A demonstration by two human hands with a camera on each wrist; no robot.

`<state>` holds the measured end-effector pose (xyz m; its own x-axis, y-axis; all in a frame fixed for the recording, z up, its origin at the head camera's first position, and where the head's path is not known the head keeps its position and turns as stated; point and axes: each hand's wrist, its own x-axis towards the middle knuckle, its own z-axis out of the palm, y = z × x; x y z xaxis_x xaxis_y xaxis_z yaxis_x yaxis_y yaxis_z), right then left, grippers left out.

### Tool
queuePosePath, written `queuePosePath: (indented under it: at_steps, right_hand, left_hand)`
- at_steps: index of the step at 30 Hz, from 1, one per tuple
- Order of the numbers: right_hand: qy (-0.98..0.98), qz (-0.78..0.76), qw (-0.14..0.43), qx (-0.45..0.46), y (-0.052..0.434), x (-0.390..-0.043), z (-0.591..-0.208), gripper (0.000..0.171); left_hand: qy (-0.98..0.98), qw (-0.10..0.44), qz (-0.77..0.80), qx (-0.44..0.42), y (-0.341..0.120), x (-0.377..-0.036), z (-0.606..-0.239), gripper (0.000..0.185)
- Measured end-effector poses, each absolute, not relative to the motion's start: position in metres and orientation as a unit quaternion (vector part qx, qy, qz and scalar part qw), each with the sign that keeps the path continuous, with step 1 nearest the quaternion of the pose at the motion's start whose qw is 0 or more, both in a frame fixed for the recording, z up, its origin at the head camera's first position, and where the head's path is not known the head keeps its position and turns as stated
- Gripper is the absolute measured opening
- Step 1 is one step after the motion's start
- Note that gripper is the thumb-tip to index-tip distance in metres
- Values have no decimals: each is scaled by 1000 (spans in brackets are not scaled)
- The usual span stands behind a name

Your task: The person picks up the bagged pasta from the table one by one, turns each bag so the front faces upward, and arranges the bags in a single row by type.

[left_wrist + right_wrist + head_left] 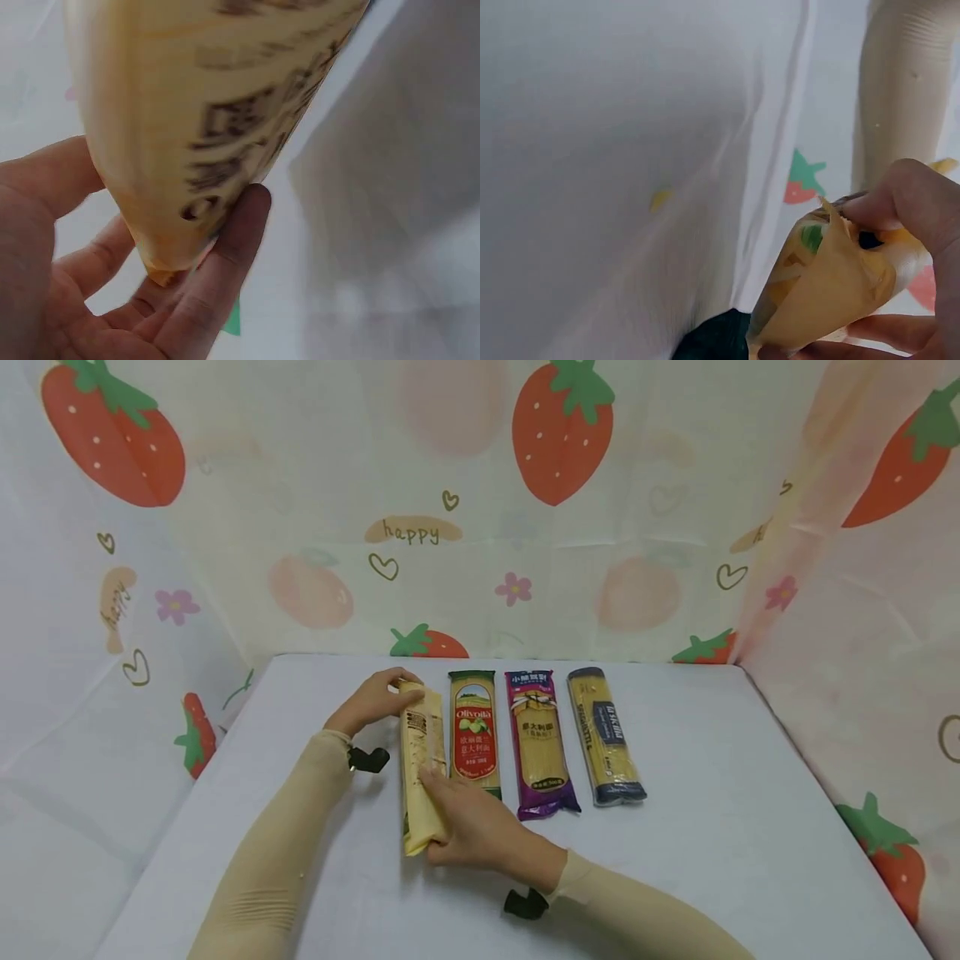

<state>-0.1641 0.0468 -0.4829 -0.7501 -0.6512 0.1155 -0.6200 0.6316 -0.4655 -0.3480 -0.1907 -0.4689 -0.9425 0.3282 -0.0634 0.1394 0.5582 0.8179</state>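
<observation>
Both hands hold a long yellow pasta packet (422,735) with dark print, tilted and raised off the white table. At its far end, the left hand (377,697) grips it between thumb and fingers; the left wrist view shows this tapered end of the packet (172,112) close up. The right hand (480,822) holds the near end, its thumb lying on the upper face. A folded wrapper end of the packet (840,274) shows in the right wrist view. Just right of it lies a green-and-red Olivoilà spaghetti packet (474,727), partly covered by the right hand.
Farther right on the white table (720,827) lie a purple pasta packet (542,739) and a spaghetti packet with dark blue ends (604,735), roughly side by side. Strawberry-printed cloth (562,543) hangs at the back and both sides.
</observation>
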Motion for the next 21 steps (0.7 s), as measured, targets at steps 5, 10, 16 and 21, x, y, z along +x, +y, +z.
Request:
queuePosePath:
  at_steps: [5,10,16,21]
  right_hand:
    - [874,-348,42,-337,61,-162,-481,116]
    - [831,-456,74,-311,76,-160,-479,119]
    - [792,-526,63,-304,90,-160,-482,106]
    - [755,-586,47,-289,96,-159,-485,94]
  left_hand:
    - [854,81,496,138,-182,-347,-467,43]
    - [819,74,555,124,-172,-347,-467,44]
    - [793,84,592,119,-163,-347,-469,58]
    - [804,95,570,139,-160,-346,-472,59]
